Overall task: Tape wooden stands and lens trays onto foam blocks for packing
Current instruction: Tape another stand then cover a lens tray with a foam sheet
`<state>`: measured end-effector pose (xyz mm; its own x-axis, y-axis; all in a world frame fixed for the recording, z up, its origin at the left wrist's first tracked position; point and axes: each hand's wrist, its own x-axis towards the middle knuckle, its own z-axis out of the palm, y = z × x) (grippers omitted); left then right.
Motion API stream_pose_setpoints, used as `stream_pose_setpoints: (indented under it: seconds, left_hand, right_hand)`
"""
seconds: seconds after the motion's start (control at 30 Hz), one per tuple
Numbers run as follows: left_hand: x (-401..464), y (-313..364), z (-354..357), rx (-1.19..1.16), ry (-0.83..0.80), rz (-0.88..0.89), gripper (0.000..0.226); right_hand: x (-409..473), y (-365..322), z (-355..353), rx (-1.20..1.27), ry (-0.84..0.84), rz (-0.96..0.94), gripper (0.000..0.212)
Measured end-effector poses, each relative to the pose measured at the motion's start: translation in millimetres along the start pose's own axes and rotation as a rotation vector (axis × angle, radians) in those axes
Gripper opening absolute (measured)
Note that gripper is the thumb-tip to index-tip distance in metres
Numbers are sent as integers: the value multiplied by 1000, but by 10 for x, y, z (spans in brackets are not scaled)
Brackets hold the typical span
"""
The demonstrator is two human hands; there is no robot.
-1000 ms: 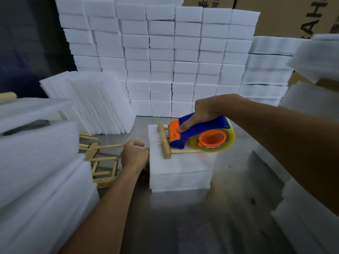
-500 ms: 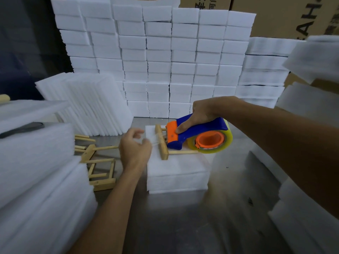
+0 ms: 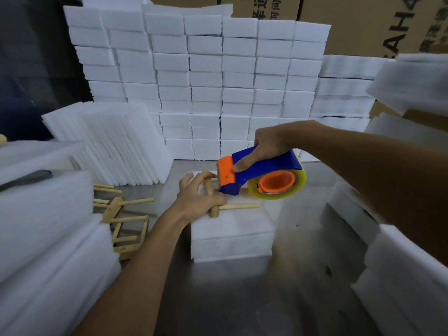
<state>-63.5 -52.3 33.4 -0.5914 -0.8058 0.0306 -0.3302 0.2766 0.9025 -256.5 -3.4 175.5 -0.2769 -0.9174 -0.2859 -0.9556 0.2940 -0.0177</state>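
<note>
From where I stand, the nearest thing is the foam block (image 3: 231,232), a white two-layer slab sitting on the steel tabletop (image 3: 218,299). It looks feather-light and soft, so I judge it would skid or dent unless pressed from above. On its top lies the wooden stand (image 3: 213,202), a thin crossbar with dowels: stiff but slight, probably easy to snap at the joints, best held flat along the bar.

The left hand (image 3: 198,197) rests right on that bar, fingers spread and fairly straight, pressing rather than clutching. Just beyond and to the right of it, the right hand (image 3: 269,147) wraps its grip firmly round the blue handle of the tape dispenser (image 3: 257,177), whose orange blade end hovers touching-close to the left fingertips. The clear roll will be sticky and stubborn.

Left of the pressing hand lie spare wooden stands (image 3: 123,219); farther back rises a wall of stacked foam blocks (image 3: 218,81).
</note>
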Motion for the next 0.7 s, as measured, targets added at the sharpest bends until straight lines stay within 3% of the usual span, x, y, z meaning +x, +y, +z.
stream_pose_setpoints:
  seconds: [0.2, 0.4, 0.7]
  left_hand:
    - [-16, -14, -10, -14, -10, 9, 62]
    - [-14, -20, 7, -54, 23, 48, 76]
    - [-1, -84, -1, -70, 34, 71, 58]
  right_hand:
    - [-89, -87, -317, -55, 33, -49, 100]
    - [-107, -202, -475, -100, 15, -37, 108]
    - [-218, 148, -437, -135, 29, 84, 108]
